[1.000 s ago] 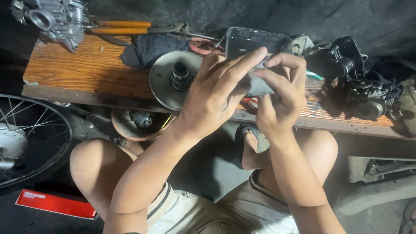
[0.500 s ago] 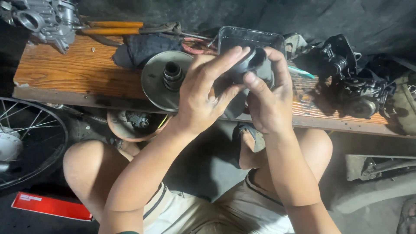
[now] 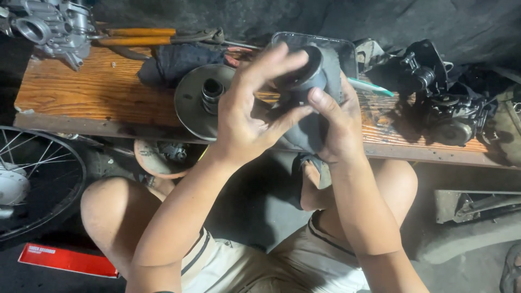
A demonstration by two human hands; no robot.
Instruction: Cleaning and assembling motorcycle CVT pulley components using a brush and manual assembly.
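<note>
Both my hands are raised over the wooden bench [image 3: 97, 92]. My right hand [image 3: 339, 130] grips a grey cloth [image 3: 312, 133] wrapped round a dark round metal part [image 3: 304, 70], thumb pressed on its side. My left hand [image 3: 247, 116] touches the same part, fingers spread over its rim and thumb against the cloth. Just behind my left hand, a metal pulley disc [image 3: 198, 100] with a central hub lies flat on the bench.
On the bench: a silver engine casting [image 3: 51, 27] far left, orange-handled pliers [image 3: 157, 37], a dark rag [image 3: 179, 62], a dark tray [image 3: 342, 49], black engine parts [image 3: 439, 103] right. A spoked wheel [image 3: 32, 184] and red box [image 3: 68, 260] lie on the floor left.
The view shifted so the bench items sit lower and closer. My hands turned the cloth-wrapped part, so its dark round opening now shows above my right thumb.
</note>
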